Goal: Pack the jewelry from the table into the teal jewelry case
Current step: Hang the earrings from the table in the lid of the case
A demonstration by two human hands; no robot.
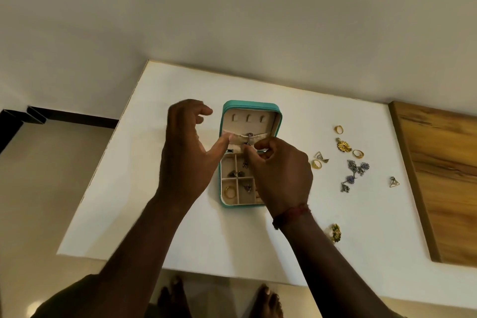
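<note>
The teal jewelry case (227, 108) lay open on the white table (180, 227). The right hand (281, 178) pinched a small silver earring (249, 138) in narrowed fingers (251, 155) at the lip of the lid's fabric pocket (260, 137), its length running along the case. The left hand (185, 152) pressed its thumb on the pocket's left edge, its other fingers loosely curled. The loose jewelry (356, 170) lay rightward, nearer the right hand.

Your case (249, 104) lies on the table (180, 227). Right of it lie rings (339, 129), a pendant (344, 145), earrings (357, 170), then a board (444, 175). Over it, your right hand (281, 175) pinches a piece (249, 135); your left hand (185, 152) touches its pocket (236, 139).
</note>
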